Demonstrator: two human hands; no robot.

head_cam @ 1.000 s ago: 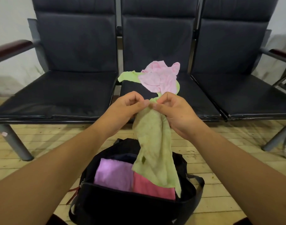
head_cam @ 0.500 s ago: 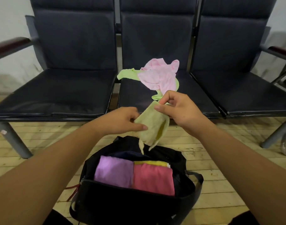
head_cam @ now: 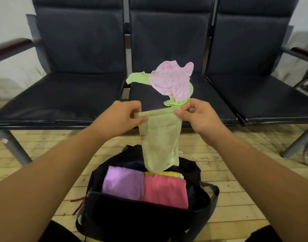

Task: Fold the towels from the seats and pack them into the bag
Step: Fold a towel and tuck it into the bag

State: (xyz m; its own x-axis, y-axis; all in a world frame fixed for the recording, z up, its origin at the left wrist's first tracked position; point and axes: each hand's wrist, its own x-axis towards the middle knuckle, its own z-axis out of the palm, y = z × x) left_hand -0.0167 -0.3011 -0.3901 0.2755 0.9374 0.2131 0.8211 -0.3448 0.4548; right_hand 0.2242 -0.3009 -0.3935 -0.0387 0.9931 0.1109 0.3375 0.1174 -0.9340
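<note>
- Above the bag (head_cam: 125, 222), both hands hold an olive towel (head_cam: 160, 138) by its top edge, which is stretched level between them.
- Left hand (head_cam: 122, 117) pinches the left corner between thumb and curled fingers.
- Right hand (head_cam: 197, 116) pinches the right corner the same way.
- The olive towel hangs down as a narrow strip. Its lower end reaches the bag's open mouth; whether it touches what is inside cannot be told.
- The bag stands open on the plank floor (head_cam: 50, 154), in front of the middle seat (head_cam: 146, 98).
- Inside it, a folded purple towel (head_cam: 123, 182) lies on the left, touching a folded red towel (head_cam: 165, 191) on the right.
- A yellow towel (head_cam: 172, 174) shows as a thin edge just behind the red one.
- On the middle seat, a crumpled pink towel (head_cam: 172, 81) lies on top of a lime towel (head_cam: 135, 78), both unfolded.
</note>
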